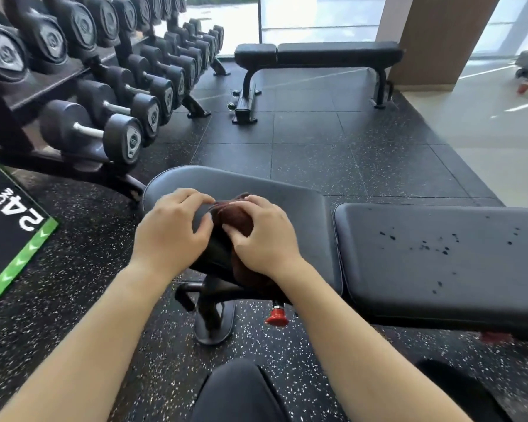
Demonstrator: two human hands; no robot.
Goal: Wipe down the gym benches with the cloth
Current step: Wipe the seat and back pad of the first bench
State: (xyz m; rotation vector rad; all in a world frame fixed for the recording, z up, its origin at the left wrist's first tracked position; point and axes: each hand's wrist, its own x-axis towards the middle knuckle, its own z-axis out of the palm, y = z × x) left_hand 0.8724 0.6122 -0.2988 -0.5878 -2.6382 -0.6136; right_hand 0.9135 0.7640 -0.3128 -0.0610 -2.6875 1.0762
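Note:
A black padded gym bench stands right in front of me, with a rounded seat pad (256, 187) and a long back pad (439, 263) to its right that carries dark specks. Over the seat pad both hands hold a dark reddish-brown cloth (237, 216), bunched up between them. My left hand (171, 226) pinches its left edge with curled fingers. My right hand (265, 236) grips its right side, and part of the cloth hangs down under that hand. A second black flat bench (317, 54) stands farther off by the window.
A dumbbell rack (104, 80) with several dumbbells runs along the left. A black box with green trim (9, 233) sits at the left edge. A red knob (277, 316) hangs under the near bench. A column (433, 41) stands at the back right. Speckled rubber flooring lies between the benches.

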